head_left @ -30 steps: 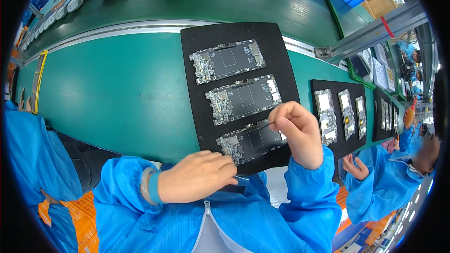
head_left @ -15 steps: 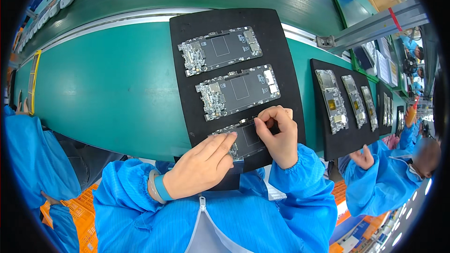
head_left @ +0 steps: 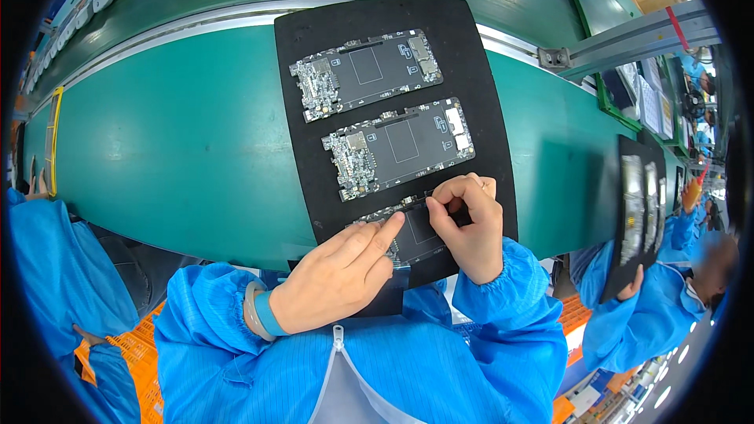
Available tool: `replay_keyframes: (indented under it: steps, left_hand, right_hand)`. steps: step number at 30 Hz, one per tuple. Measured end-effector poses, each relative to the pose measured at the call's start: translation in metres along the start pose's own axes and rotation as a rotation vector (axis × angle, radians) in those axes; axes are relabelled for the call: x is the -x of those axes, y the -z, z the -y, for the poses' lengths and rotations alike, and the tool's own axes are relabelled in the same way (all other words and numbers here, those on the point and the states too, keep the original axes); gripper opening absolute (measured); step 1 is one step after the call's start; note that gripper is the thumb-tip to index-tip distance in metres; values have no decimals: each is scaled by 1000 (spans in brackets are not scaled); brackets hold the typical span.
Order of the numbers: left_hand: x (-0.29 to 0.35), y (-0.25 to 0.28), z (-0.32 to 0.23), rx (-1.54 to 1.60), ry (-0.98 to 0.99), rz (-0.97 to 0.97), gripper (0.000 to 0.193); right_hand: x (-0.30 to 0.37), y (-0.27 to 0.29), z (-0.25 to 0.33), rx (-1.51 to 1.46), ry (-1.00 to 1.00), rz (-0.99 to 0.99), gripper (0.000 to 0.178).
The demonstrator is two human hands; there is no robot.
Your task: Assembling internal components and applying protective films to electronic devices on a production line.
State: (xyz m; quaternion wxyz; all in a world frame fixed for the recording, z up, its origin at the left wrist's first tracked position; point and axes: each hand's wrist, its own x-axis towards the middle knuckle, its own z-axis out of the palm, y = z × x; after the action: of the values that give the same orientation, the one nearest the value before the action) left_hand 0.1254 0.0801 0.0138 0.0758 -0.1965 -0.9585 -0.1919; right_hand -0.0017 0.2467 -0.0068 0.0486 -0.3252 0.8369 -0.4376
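A black pad (head_left: 488, 122) carries three dark circuit boards in a row. My hands are at the nearest circuit board (head_left: 418, 245), which they partly cover. Across its left end lies my left hand (head_left: 336, 276), fingers stretched out and index fingertip resting near the upper edge. My right hand (head_left: 473, 229) is pinched, thumb against forefinger, at that board's upper edge; whatever is between the fingertips is hidden. Just beyond lies the middle circuit board (head_left: 398, 148), with a white part at its right end. The far circuit board (head_left: 367, 72) has a metallic part there instead.
The pad rests on a green work surface (head_left: 173, 141) with a metal rail (head_left: 196, 34) behind it. A metal beam (head_left: 628, 41) reaches in at upper right. At right a co-worker's hand (head_left: 631, 286) holds a tilted black pad (head_left: 620, 273) with boards. Another person sits left.
The co-worker at right has lifted a pad of boards off the table and tilted it. My left index finger has shifted slightly up and right; my right hand keeps its pinch.
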Motion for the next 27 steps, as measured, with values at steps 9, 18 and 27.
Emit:
replay_keyframes:
  steps: [9, 18, 27]
  left_hand:
    - [-4, 1, -6, -27, 39, 33, 26]
    - [-3, -1, -4, -32, 34, 13, 28]
    - [-4, 0, -5, -16, 38, 28, 27]
  right_hand:
    - [2, 2, 1, 148, 96, -32, 22]
    - [0, 0, 0, 210, 132, -49, 23]
    - [0, 3, 1, 196, 65, -4, 31]
